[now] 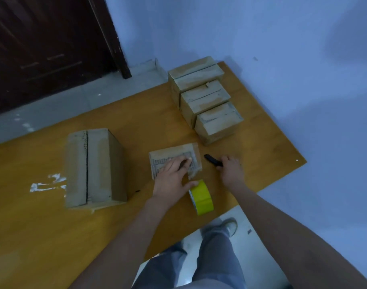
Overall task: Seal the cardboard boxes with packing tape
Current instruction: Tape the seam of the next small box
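Your left hand, fingers flat, pressed the small tan cardboard box; your right hand gripped the black cutter at three o'clock. Next likely: cutting tape from the yellow tape roll.

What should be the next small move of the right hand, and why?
Probably close the right hand on the black cutter and lift it: it already touches the cutter, while the left hand presses on the small box beside the yellow tape roll.

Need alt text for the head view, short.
A person's left hand presses on a small cardboard box on an orange board while the right hand grips a black cutter. A yellow tape roll lies nearby, with a large box left and three small boxes behind.
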`<state>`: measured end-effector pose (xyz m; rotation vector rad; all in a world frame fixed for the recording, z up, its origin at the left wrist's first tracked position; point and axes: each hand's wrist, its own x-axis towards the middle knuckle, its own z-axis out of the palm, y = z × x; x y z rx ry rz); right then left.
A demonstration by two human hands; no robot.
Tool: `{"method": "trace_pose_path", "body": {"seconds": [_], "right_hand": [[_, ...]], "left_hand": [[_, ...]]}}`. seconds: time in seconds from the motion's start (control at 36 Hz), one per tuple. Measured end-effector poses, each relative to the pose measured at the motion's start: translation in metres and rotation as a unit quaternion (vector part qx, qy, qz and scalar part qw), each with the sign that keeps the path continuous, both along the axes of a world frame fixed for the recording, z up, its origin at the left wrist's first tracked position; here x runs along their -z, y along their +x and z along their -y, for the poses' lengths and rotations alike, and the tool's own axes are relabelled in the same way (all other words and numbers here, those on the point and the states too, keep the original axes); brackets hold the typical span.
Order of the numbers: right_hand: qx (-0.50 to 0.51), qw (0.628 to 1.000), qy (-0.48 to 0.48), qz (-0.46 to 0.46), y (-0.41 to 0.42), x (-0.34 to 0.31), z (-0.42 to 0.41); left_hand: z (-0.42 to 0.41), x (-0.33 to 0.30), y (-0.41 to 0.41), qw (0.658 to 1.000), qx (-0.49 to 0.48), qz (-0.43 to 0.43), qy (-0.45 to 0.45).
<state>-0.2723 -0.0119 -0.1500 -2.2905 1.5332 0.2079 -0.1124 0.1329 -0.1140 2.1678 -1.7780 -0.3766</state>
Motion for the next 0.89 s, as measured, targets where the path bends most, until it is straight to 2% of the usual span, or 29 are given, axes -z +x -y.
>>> {"method": "trace_pose_path", "body": {"seconds": [0.08,0.14,0.28,0.36,0.47,0.58,0.72,0.89], "right_hand": [[0.071,0.977,0.121,0.162,-0.013,-0.013,-0.012],[0.085,0.954,0.148,0.246,-0.024,-0.025,-0.021],[0.095,0.917,0.178,0.343,-0.046,-0.053,-0.037],[0.075,0.915,0.163,0.361,-0.051,-0.068,-0.040],[-0.001,0.953,0.087,0.291,-0.051,-0.082,-0.041],[-0.110,0.983,0.008,0.144,-0.045,-0.094,-0.046],[-0.166,0.985,-0.014,0.054,-0.033,-0.099,-0.052],[-0.176,0.984,-0.008,0.030,-0.019,-0.094,-0.054]], "left_hand": [[0.000,0.002,0.001,1.000,-0.004,0.005,-0.013],[0.000,0.000,0.001,1.000,-0.003,-0.005,-0.006],[0.000,-0.004,0.001,0.999,-0.001,-0.018,0.030],[0.000,-0.006,0.000,0.999,0.002,-0.014,0.047],[0.000,-0.011,-0.001,0.998,0.011,0.001,0.069],[-0.001,-0.010,0.000,0.995,0.017,0.016,0.093],[0.000,-0.010,0.000,0.993,0.023,0.028,0.110],[-0.001,-0.009,0.001,0.993,0.023,0.045,0.109]]}}
